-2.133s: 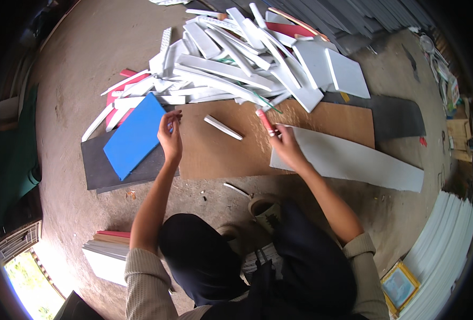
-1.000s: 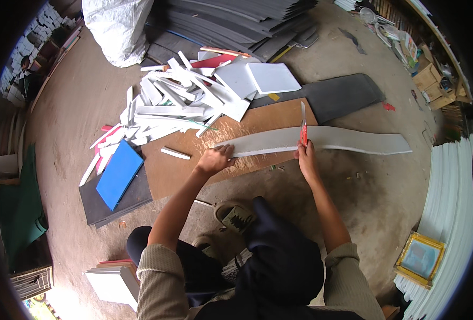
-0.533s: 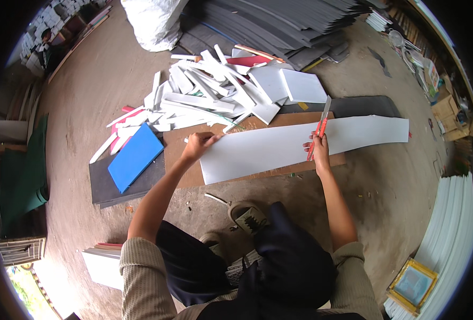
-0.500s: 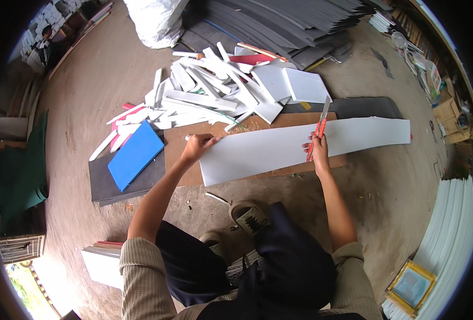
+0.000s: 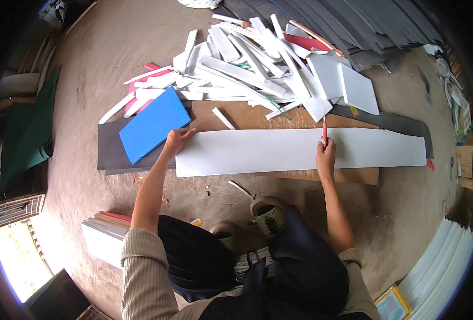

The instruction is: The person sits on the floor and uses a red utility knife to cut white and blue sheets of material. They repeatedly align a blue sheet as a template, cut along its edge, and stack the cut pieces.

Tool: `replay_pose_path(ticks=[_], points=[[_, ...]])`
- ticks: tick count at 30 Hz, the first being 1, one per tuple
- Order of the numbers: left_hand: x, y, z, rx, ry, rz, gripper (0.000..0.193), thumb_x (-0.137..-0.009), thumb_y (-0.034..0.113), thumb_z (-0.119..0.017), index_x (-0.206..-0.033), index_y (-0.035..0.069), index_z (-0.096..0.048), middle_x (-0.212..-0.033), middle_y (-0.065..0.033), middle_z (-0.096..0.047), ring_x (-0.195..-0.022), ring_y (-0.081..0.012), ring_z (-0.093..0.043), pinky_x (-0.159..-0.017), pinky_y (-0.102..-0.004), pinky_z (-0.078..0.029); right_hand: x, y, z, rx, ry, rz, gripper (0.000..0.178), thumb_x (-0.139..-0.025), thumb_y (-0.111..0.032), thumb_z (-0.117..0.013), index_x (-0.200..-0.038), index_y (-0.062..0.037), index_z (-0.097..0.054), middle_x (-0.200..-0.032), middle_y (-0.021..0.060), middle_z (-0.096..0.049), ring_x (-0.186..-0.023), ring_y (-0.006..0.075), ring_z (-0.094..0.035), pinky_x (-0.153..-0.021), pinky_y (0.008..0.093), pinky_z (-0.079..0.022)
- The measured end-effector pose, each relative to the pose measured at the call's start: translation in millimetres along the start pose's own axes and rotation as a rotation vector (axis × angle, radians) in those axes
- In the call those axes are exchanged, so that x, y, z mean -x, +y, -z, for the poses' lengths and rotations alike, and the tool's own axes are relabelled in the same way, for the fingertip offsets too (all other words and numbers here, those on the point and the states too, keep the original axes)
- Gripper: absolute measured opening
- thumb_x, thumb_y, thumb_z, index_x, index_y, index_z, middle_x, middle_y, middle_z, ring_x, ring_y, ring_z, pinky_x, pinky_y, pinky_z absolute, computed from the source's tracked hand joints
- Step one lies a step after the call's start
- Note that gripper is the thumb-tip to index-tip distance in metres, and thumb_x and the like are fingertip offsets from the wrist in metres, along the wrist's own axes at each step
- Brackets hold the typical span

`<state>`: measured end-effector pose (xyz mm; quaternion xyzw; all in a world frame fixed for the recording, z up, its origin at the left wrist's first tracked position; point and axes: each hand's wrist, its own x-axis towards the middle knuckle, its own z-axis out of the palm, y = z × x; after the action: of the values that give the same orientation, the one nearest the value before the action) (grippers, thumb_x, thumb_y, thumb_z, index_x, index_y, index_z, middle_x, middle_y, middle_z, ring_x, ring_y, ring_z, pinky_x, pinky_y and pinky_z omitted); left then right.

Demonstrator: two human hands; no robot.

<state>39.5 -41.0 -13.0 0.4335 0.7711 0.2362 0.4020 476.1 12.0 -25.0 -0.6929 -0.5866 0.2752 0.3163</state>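
A long white foam sheet [image 5: 247,153] stretches across the brown board [image 5: 279,116], its right part overhanging a dark mat. My left hand [image 5: 179,141] pinches the sheet's far left corner, close to a blue slab [image 5: 154,125]. In my right hand [image 5: 326,153], over the right half of the sheet, is a red-handled utility knife [image 5: 325,132]. Its thin blade points away from me, past the sheet's far edge. A short white strip [image 5: 224,118] rests on the board just beyond the sheet.
White offcuts [image 5: 247,69] with a few red pieces form a heap beyond the board. Dark grey sheets [image 5: 364,26] are stacked behind it at the right. Another stack of white sheets [image 5: 439,272] and a yellow-framed item [image 5: 393,305] are at lower right. My sandalled foot [image 5: 268,215] is near the board.
The sheet's left end has moved left and the sheet now lies flatter and straighter along the board. My right hand has turned the knife more upright. The whole view has shifted.
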Motion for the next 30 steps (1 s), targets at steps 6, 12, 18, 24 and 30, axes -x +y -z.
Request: replay_pose_path(ticks=[6, 12, 18, 24, 30], points=[[-6, 14, -14, -0.077, 0.214, -0.192, 0.032, -0.076, 0.032, -0.064, -0.078, 0.0, -0.064, -0.067, -0.01, -0.063, -0.058, -0.0199, -0.059, -0.057, -0.0305, -0.047, -1, -9, -23, 0.21, -0.025, 0.132, 0.033, -0.08, -0.014, -0.054, -0.109, 0.0008, -0.044, -0.096, 0.0169, -0.049, -0.091, 0.0309, -0.048, -0.078, 0.0419, -0.038], [3, -3, -45, 0.245, 0.906, 0.573, 0.052, -0.066, 0.033, -0.073, -0.103, 0.008, -0.046, -0.102, -0.0164, -0.045, -0.102, -0.0314, -0.043, -0.088, -0.0413, -0.036, 11, -23, -29, 0.564, 0.088, 0.17, 0.041, -0.077, -0.022, -0.06, -0.112, -0.0065, -0.045, -0.1, 0.0167, -0.049, -0.095, 0.0337, -0.045, -0.081, 0.0454, -0.036], [-20, -3, 6, 1.307, 0.898, 0.889, 0.062, -0.073, 0.038, -0.066, -0.114, -0.001, -0.042, -0.122, -0.0202, -0.043, -0.113, -0.0285, -0.041, -0.095, -0.0384, -0.034, 17, -32, -34, 0.624, 0.157, 0.234, 0.043, -0.079, -0.023, -0.058, -0.117, -0.0103, -0.044, -0.115, 0.0133, -0.038, -0.103, 0.0304, -0.038, -0.084, 0.0446, -0.032], [-42, -11, 32, 1.489, 0.945, 1.053, 0.059, -0.079, 0.041, -0.057, -0.124, 0.008, -0.039, -0.129, -0.0118, -0.037, -0.113, -0.0281, -0.041, -0.099, -0.0427, -0.026, 25, -71, -58, 0.465, 0.045, 0.396, 0.04, -0.079, -0.018, -0.057, -0.117, -0.0097, -0.044, -0.115, 0.0141, -0.038, -0.105, 0.0313, -0.037, -0.087, 0.0446, -0.03], [-12, 12, 15, 1.64, 0.827, 0.401, 0.038, -0.08, 0.016, -0.062, -0.104, 0.002, -0.036, -0.101, -0.0122, -0.051, -0.077, -0.0197, -0.057, -0.055, -0.0268, -0.053, 20, -95, -75, 0.115, -0.139, 0.519, 0.039, -0.082, -0.017, -0.055, -0.117, -0.0053, -0.042, -0.115, 0.0178, -0.038, -0.106, 0.0341, -0.036, -0.088, 0.043, -0.032]])
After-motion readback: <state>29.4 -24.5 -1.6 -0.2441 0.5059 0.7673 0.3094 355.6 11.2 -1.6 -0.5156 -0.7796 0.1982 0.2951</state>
